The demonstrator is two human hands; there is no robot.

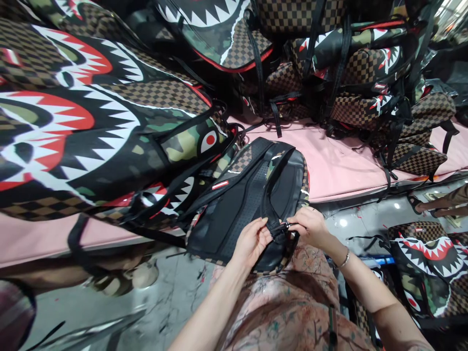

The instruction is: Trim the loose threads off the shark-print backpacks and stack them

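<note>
A black-backed backpack (234,214) with brown checkered and camouflage trim leans between the pink table and my lap, its padded back and shoulder straps facing up. Near its lower right corner, my left hand (254,239) pinches the lower end of a black shoulder strap (272,207). Close beside it, my right hand (309,226) is closed with fingertips on a slim dark piece (287,225) with a shiny edge, which meets the strap. Whether this piece is a tool or part of the strap I cannot tell.
Large shark-mouth bags (109,131) are piled on the pink table (329,165) at left. Smaller checkered backpacks (358,105) with hanging straps stand at the back right. More bags (427,263) lie low at right. Another person's feet (420,204) show on the grey floor.
</note>
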